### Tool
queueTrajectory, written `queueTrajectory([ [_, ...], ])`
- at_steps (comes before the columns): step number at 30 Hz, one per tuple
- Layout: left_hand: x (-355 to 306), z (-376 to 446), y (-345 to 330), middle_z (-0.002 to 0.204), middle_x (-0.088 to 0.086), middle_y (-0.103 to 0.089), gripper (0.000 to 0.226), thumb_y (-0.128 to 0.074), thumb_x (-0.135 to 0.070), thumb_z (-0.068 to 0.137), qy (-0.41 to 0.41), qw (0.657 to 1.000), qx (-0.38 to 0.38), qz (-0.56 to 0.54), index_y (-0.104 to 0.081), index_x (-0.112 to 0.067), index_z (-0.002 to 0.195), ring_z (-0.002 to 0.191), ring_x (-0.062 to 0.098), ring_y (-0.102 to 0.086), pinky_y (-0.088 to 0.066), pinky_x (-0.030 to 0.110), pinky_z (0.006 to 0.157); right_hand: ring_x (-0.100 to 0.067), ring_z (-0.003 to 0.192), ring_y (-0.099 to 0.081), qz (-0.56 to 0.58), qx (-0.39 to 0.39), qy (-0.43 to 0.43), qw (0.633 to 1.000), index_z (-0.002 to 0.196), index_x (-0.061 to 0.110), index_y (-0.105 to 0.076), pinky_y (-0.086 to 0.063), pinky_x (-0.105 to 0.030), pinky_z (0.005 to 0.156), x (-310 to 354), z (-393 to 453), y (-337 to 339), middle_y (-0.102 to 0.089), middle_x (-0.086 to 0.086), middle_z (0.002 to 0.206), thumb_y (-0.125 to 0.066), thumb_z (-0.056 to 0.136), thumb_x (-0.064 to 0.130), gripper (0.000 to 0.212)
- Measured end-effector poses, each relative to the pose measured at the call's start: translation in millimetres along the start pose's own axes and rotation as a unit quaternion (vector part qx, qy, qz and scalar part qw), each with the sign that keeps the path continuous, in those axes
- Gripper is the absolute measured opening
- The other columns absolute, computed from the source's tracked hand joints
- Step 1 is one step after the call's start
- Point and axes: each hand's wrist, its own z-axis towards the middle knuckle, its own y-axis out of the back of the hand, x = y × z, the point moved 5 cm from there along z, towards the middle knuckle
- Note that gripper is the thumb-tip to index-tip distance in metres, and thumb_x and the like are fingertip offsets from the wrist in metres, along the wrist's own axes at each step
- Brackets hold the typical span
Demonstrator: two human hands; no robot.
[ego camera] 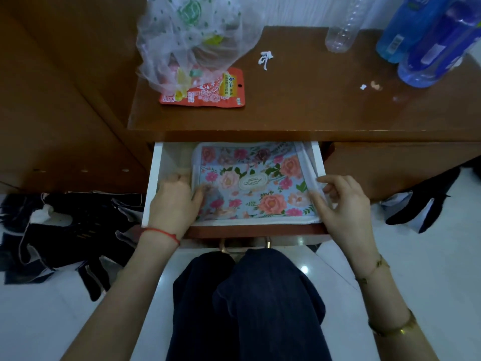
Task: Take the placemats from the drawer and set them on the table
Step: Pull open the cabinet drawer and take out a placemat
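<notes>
Floral placemats (256,183), printed with pink and peach roses on pale blue, lie flat inside the open white-walled drawer (153,178) beneath a brown wooden table (299,100). The left hand (173,201) reaches into the drawer at the mats' left edge, fingers curled under that edge and thumb on top, gripping it. The right hand (342,204) pinches the raised white right edge of the mats between thumb and forefinger, the other fingers loosely spread. A red string bracelet (162,233) circles the left wrist; gold bangles (374,269) sit on the right forearm. On the tabletop rest a red snack packet (210,91) partly under a dotted plastic bag (192,37), a clear empty bottle (343,27), blue bottles (426,37) at the far right and small scraps of paper (265,57). Dark garments (65,230) lie on the pale tiled floor at left, and the person's dark trousers (247,303) fill the foreground.
</notes>
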Motion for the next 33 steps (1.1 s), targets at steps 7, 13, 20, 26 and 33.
queueTrajectory([
  [7,11,6,-27,0.106,0.026,-0.066,0.048,-0.045,-0.039,0.098,0.111,0.968,0.226,0.009,-0.064,0.004,0.104,0.096,0.037,-0.063,-0.052,0.038,0.081,-0.015,0.083,-0.051,0.032,0.072,-0.081,0.994,0.112,0.009,-0.058,-0.047,-0.027,0.074,9,4,5,-0.048,0.001,0.097,-0.072,0.084,0.023,0.034],
  [13,9,-1,-26,0.111,0.025,-0.065,0.046,-0.049,-0.037,0.097,0.156,0.938,0.310,0.003,-0.062,0.005,0.109,0.100,0.036,-0.062,-0.049,0.035,0.079,-0.017,0.086,-0.054,0.050,0.100,-0.135,0.984,0.117,0.009,-0.058,-0.049,-0.027,0.077,12,5,7,-0.049,0.000,0.101,-0.069,0.087,0.024,0.035],
  [20,2,-11,-6,0.110,0.029,-0.063,0.043,-0.062,-0.030,0.091,0.192,0.937,0.284,-0.062,-0.062,0.008,0.109,0.102,0.040,-0.059,-0.048,0.038,0.081,-0.011,0.088,-0.051,0.081,0.114,-0.160,0.977,0.114,0.007,-0.057,-0.041,-0.014,0.078,13,2,14,-0.051,-0.002,0.100,-0.063,0.091,0.017,0.026],
  [26,-14,-30,20,0.125,0.020,-0.061,0.041,-0.063,-0.010,0.088,0.235,0.913,0.237,-0.236,-0.054,0.002,0.127,0.114,0.035,-0.057,-0.045,0.033,0.096,-0.013,0.087,-0.049,0.082,0.151,-0.210,0.963,0.112,0.000,-0.056,-0.037,-0.012,0.075,15,-11,27,-0.056,-0.014,0.103,-0.054,0.095,0.010,0.019],
  [33,-39,-71,72,0.112,0.005,-0.056,0.045,-0.062,-0.004,0.089,0.253,0.883,0.206,-0.339,-0.043,-0.004,0.130,0.100,0.018,-0.054,-0.044,0.024,0.084,-0.005,0.062,-0.051,0.124,0.176,-0.253,0.943,0.100,0.005,-0.048,-0.038,-0.003,0.049,38,-29,72,-0.055,-0.002,0.078,-0.047,0.092,-0.004,0.011],
])
